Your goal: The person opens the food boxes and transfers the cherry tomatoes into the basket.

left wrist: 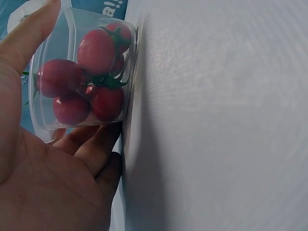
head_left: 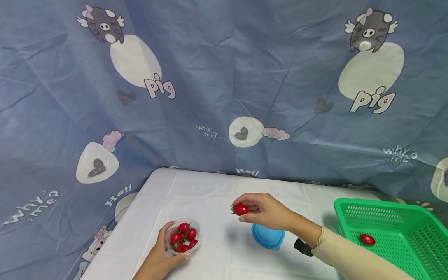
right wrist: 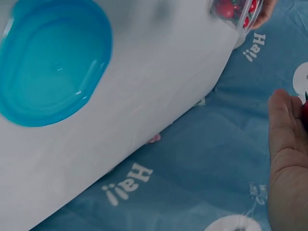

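My left hand [head_left: 161, 252] grips a clear plastic tub [head_left: 200, 229] from its left side, with the thumb along the near rim. Inside the tub lie several cherry tomatoes [head_left: 183, 228] with green stems; the left wrist view shows the tub's wall and the tomatoes [left wrist: 96, 52] close up. Above the table, right of the tub, my right hand [head_left: 267, 212] pinches a single cherry tomato [head_left: 241, 209], its green stem end facing left. In the right wrist view only a sliver of that tomato shows beside the right hand [right wrist: 291, 159].
A blue plastic lid [head_left: 268, 236] lies on the white-covered table [head_left: 213, 194] below my right hand. To the right stands a green slotted basket [head_left: 388, 208] with one red tomato [head_left: 368, 239] in it. Behind the table hangs a blue patterned cloth [head_left: 210, 89].
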`<control>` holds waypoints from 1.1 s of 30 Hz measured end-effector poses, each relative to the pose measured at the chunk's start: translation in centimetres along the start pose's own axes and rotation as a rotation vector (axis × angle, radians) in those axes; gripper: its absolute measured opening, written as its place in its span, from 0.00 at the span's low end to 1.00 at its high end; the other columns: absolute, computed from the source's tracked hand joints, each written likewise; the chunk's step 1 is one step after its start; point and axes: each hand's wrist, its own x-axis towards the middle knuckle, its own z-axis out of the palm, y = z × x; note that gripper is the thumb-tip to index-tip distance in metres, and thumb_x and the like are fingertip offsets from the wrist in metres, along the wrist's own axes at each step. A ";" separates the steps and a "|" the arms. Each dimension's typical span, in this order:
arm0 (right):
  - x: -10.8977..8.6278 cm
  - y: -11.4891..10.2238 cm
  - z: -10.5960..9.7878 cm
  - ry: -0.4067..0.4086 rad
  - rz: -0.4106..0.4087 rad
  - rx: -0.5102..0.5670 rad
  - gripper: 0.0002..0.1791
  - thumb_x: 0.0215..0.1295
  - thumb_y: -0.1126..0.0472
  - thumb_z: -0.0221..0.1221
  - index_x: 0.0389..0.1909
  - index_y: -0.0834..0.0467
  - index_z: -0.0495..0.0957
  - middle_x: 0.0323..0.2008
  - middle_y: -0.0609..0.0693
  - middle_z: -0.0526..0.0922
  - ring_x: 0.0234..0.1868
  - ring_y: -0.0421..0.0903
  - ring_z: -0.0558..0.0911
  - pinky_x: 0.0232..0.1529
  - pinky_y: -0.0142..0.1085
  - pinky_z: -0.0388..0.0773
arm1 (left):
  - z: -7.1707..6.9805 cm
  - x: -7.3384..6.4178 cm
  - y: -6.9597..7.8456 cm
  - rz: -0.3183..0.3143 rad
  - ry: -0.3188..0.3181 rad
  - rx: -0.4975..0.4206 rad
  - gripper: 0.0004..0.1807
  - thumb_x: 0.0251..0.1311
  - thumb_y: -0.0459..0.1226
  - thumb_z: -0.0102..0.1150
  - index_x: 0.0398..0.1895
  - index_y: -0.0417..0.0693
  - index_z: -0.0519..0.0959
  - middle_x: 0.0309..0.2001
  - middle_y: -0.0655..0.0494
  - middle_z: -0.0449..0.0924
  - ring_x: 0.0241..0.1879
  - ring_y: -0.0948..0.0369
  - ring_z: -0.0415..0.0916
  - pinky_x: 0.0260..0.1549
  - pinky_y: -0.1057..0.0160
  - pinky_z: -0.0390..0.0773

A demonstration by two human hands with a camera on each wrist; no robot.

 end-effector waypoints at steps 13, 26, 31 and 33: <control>-4.1 0.0 -3.3 0.070 0.011 -0.038 0.21 0.71 0.62 0.67 0.62 0.61 0.81 0.53 0.55 0.88 0.52 0.47 0.88 0.51 0.35 0.84 | -0.2 -0.1 0.3 0.002 0.004 0.040 0.61 0.52 0.51 0.81 0.81 0.60 0.47 0.78 0.29 0.53 0.74 0.26 0.55 0.61 0.24 0.65; -8.8 -0.4 -8.0 0.197 -0.002 -0.026 0.21 0.72 0.66 0.65 0.64 0.65 0.77 0.56 0.62 0.85 0.53 0.48 0.87 0.52 0.37 0.84 | 0.0 -0.2 0.3 0.043 0.009 0.035 0.62 0.51 0.49 0.82 0.81 0.59 0.47 0.77 0.31 0.58 0.72 0.29 0.59 0.61 0.25 0.66; -10.7 -0.2 -9.4 0.245 0.006 -0.067 0.20 0.73 0.67 0.64 0.63 0.63 0.78 0.56 0.60 0.85 0.53 0.47 0.88 0.50 0.37 0.85 | 0.1 -0.3 0.3 0.059 0.006 0.028 0.64 0.51 0.50 0.81 0.84 0.60 0.44 0.77 0.34 0.59 0.74 0.30 0.58 0.62 0.25 0.65; -11.6 -0.1 -9.9 0.265 0.021 -0.084 0.20 0.74 0.67 0.63 0.63 0.63 0.78 0.56 0.60 0.85 0.52 0.46 0.88 0.49 0.37 0.85 | 0.1 -0.3 0.3 0.056 0.004 0.033 0.65 0.52 0.50 0.81 0.84 0.61 0.44 0.77 0.34 0.59 0.74 0.29 0.58 0.62 0.25 0.65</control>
